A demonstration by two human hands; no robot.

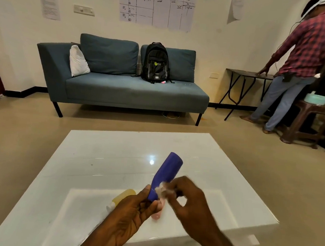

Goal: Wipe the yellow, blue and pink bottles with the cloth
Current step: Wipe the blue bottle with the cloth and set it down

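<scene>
Two hands above the near part of a glossy white table [101, 157]. Left hand [130, 212] wrapped round the lower end of the blue bottle [166, 173], thumb along its left side, fingers curled behind. Bottle lifted clear of the tabletop, long axis tilted, near end down in the grip, far end up and leaning right, away from the camera; flat end uppermost, so cap end probably in the fist, though hidden. Right hand [189, 197] just right of the bottle, fingers pinched narrow on a small crumpled white cloth [162, 190], cloth pressed against the bottle's lower right side; hand slightly blurred.

Yellow bottle [125, 196] lying on the table behind the left hand, long axis running from near left to far right, white cap at the near-left end, partly covered by the hand. Pink bottle [158, 213] between the two hands, on the table, mostly hidden; orientation hard to tell.

Beyond the table, a blue-grey sofa [121, 89] against the far wall with a black backpack [156, 63] upright on the seat and a white cushion [78, 61] at its left end. Far right, a person in a red checked shirt [307, 46], back turned, one hand on a dark folding table [246, 73], beside a brown stool [308, 121].
</scene>
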